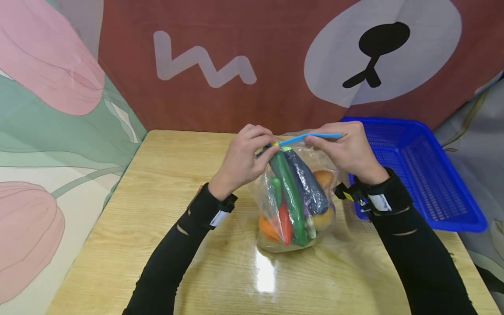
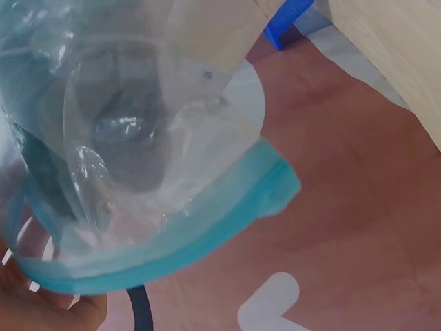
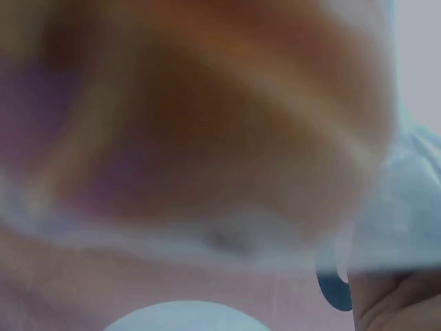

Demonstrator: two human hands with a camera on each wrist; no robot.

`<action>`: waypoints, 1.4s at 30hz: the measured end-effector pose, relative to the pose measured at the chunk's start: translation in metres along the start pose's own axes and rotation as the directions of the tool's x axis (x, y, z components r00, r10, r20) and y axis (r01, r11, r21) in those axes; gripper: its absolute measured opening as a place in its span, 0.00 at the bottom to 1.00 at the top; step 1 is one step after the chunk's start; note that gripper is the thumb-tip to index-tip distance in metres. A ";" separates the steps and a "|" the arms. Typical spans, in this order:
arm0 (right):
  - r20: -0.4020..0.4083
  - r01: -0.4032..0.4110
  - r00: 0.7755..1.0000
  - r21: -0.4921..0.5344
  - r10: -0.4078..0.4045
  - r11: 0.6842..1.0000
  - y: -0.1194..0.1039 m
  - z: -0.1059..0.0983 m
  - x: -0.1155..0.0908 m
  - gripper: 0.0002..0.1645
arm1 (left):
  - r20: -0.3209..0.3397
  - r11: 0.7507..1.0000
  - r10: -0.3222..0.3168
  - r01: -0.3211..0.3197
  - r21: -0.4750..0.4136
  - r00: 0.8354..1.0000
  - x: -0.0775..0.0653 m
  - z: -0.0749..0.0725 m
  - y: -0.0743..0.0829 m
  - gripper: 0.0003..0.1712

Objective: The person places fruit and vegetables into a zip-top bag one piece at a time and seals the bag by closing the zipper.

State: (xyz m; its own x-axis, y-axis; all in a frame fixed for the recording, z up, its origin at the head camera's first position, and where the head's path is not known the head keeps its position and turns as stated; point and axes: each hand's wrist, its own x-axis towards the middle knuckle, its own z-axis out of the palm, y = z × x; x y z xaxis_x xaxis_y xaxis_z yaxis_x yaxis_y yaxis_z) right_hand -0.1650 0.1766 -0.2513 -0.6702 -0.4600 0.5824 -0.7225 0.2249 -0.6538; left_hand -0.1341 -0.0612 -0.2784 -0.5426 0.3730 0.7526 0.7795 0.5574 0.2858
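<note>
A clear zip bag (image 1: 271,248) full of toy-like vegetables stands on the table. Its blue zip strip (image 1: 301,138) runs between both hands. My left hand (image 1: 245,156) pinches the bag's top at the left, thumb and fingertips together near a small yellow-green bit. On the other side my right hand (image 1: 348,146) holds the strip's right end between thumb and fingers. Through the plastic show a long cucumber (image 1: 290,199), a dark eggplant (image 1: 309,180), a red pepper-shaped piece (image 1: 285,223), an orange round piece (image 1: 268,228) and a brown one (image 1: 324,178). The right wrist view is mostly blurred.
A blue plastic basket (image 1: 427,175) sits at the right rear of the wooden table (image 1: 157,188), just beyond the right hand. Behind the table hangs a brown cloth (image 1: 275,78) with a bear face. Flowered cloth (image 1: 35,175) lines the left side.
</note>
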 end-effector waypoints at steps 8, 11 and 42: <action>0.022 -0.069 0.997 0.068 0.067 0.995 0.001 -0.003 -0.005 0.06 | 0.024 0.995 0.015 -0.017 0.094 1.000 -0.002 0.005 0.003 0.07; 0.048 -0.117 0.992 0.069 0.114 0.991 -0.003 -0.003 -0.002 0.08 | 0.045 0.981 0.052 -0.059 0.183 0.998 0.000 0.008 0.005 0.08; 0.032 -0.145 0.989 0.083 0.143 0.986 -0.006 0.014 0.007 0.09 | 0.025 0.998 -0.003 0.002 0.057 1.000 -0.009 0.017 -0.005 0.07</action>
State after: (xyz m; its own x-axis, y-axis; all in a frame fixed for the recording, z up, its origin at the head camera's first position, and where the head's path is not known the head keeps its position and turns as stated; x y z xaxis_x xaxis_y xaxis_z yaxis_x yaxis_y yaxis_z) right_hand -0.1628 0.1599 -0.2496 -0.7609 -0.4505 0.4669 -0.6008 0.2177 -0.7692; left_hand -0.1388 -0.0544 -0.2965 -0.5530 0.3896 0.7365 0.7594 0.5993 0.2531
